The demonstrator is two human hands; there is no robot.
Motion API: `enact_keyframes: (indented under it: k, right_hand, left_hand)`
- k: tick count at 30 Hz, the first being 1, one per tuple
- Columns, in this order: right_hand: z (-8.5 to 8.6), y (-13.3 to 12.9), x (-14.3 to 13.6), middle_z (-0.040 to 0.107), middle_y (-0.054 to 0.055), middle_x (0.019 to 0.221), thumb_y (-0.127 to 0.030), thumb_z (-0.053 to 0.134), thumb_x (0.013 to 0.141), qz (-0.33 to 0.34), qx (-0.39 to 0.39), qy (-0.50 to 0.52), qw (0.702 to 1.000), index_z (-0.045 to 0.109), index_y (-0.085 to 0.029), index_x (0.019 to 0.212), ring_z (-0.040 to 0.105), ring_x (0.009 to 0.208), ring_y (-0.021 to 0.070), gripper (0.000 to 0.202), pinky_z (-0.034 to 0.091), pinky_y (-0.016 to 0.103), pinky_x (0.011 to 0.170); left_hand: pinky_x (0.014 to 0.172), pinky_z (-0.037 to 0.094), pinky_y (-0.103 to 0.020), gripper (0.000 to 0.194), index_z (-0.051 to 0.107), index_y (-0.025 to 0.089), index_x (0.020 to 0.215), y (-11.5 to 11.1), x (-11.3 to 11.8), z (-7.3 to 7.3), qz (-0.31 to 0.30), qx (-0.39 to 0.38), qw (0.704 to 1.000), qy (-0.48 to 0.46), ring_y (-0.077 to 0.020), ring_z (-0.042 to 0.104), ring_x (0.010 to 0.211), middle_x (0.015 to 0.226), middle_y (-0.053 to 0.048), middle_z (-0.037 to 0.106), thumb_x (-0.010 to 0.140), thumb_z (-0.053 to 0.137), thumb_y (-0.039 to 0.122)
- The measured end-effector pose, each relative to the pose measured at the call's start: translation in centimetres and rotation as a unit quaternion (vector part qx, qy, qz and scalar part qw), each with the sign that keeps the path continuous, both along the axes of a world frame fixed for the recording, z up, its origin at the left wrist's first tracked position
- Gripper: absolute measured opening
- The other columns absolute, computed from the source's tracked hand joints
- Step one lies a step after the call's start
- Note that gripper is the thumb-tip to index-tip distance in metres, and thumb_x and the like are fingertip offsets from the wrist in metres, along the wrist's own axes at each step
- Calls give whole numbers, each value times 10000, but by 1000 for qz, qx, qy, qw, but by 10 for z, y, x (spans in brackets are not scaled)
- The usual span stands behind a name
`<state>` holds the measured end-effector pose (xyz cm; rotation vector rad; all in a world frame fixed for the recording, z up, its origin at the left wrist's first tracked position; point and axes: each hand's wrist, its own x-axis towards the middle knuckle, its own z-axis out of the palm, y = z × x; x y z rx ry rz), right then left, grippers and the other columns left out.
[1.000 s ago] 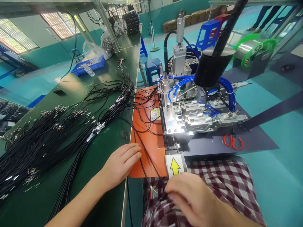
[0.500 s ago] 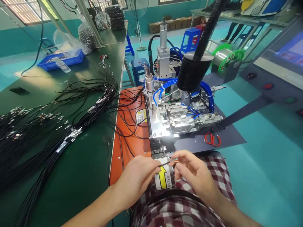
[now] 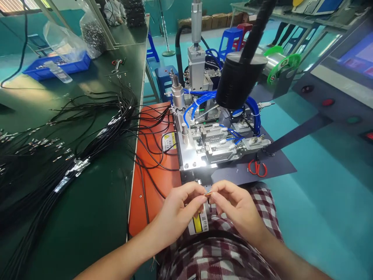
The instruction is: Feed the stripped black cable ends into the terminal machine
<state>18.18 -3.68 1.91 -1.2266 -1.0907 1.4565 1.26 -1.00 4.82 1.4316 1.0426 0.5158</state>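
Between my fingertips, just in front of the machine, is the stripped end of a cable (image 3: 208,193), with thin orange and light-coloured wires showing. My left hand (image 3: 185,204) pinches it from the left, thumb against forefinger. From the other side my right hand (image 3: 233,200) pinches the wire tips. Most of the cable is hidden behind my left hand. Below the fingers, a label with a yellow arrow (image 3: 197,223) is partly covered. The metal machine (image 3: 221,149) with blue air tubes stands right beyond my hands.
Bundles of black cables (image 3: 96,144) lie on the green table (image 3: 96,221) at left, some crossing an orange panel (image 3: 155,182). Red-handled scissors (image 3: 257,168) rest on the machine's dark base. A black cylinder (image 3: 240,81) hangs over the machine. A control panel (image 3: 326,93) stands at right.
My left fingers have moved right along the cable to the wires, and both hands' fingertips now nearly meet. The whole view has shifted slightly.
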Motion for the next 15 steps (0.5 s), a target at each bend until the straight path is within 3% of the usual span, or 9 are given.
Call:
enact_keyframes:
  k: [6, 15]
  right_hand:
    - [-2, 8, -1, 579, -27, 663, -419, 651, 823, 4, -58, 93, 994, 598, -168, 780, 450, 484, 75, 260, 358, 211, 487]
    - [-8, 9, -14, 566, -34, 638, -404, 676, 811, 32, -80, 145, 986, 591, -167, 777, 415, 452, 64, 255, 312, 207, 452]
  left_hand:
    - [378, 243, -162, 204, 573, 157, 998, 4, -1, -6, 46, -144, 983, -106, -48, 329, 422, 616, 21, 572, 871, 531, 310]
    - [371, 243, -135, 251, 522, 171, 1022, 4, -7, -4, 46, -187, 967, -170, -37, 362, 413, 607, 20, 586, 863, 582, 355]
